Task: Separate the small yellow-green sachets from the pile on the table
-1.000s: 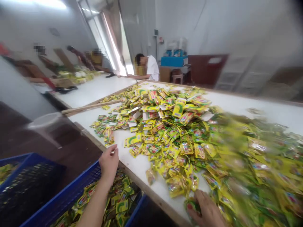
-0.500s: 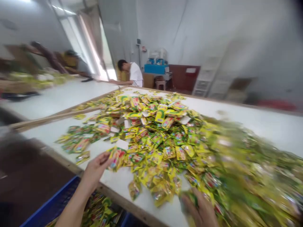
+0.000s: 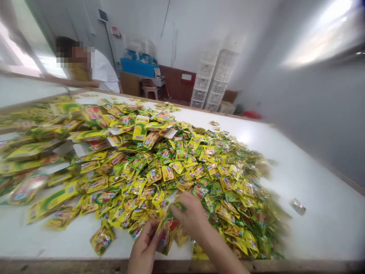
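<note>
A big heap of small yellow and green sachets (image 3: 159,163) covers the white table (image 3: 299,175). Low in the view, my left hand (image 3: 144,249) pinches a yellow sachet with red print (image 3: 167,234) at the near edge of the heap. My right hand (image 3: 191,217) meets it from the right, fingers curled onto the top of that same sachet. Both hands touch the packets at the front of the pile.
A single silvery packet (image 3: 298,206) lies apart at the right. The table's wooden front edge (image 3: 256,266) runs along the bottom. A seated person in white (image 3: 97,68) is at the far left end. White stacked crates (image 3: 216,82) and a blue box (image 3: 138,66) stand by the back wall.
The view has swung right, so the blue baskets have left the frame. My left hand carried a sachet in from the left and now meets my right hand over the heap's front.
</note>
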A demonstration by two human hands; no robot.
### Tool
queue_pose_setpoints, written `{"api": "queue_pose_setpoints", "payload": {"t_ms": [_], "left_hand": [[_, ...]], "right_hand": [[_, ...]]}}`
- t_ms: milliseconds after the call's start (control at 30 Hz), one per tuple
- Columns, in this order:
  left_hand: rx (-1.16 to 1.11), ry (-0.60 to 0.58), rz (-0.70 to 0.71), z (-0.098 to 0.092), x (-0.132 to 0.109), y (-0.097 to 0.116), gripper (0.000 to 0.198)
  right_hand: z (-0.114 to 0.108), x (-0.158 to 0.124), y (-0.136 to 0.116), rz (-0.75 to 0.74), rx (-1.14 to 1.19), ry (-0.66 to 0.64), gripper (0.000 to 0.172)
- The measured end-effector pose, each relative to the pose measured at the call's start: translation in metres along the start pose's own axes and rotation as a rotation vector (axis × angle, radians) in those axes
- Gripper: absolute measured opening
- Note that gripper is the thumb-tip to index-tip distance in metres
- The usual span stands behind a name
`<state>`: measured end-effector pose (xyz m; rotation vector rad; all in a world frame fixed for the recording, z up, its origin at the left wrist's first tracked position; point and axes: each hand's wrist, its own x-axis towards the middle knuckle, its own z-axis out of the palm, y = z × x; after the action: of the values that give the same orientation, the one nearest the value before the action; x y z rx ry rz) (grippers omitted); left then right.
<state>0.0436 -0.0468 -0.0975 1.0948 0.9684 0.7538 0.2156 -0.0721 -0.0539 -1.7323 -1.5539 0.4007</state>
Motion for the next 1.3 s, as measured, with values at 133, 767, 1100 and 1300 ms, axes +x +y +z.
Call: {"api": "queue_pose_setpoints", "payload": {"t_ms": [133,767,1100,1300], "left_hand": [[0.061,-0.028,0.068,0.014,-0.001,-0.014,0.032],[-0.063,-0.118,-0.106,0.012,-0.002,0.009,0.04],[-0.267,-0.284,-0.303,-0.006,-0.001,0.03,0.033],[-0.198,-0.166,-0.222,0.004,-0.002,0.029,0.027]], "right_hand": [[-0.03,0.002,-0.003,-0.033,-0.054,-0.326,0.003],[-0.004,-0.041,0.017,0.313,0.489,-0.002,0.028],[0.017,-0.043,0.008,0.442,0.849,-0.247,0.035],[0.024,-0.035,0.014,0.361,0.72,-0.084,0.024]]}}
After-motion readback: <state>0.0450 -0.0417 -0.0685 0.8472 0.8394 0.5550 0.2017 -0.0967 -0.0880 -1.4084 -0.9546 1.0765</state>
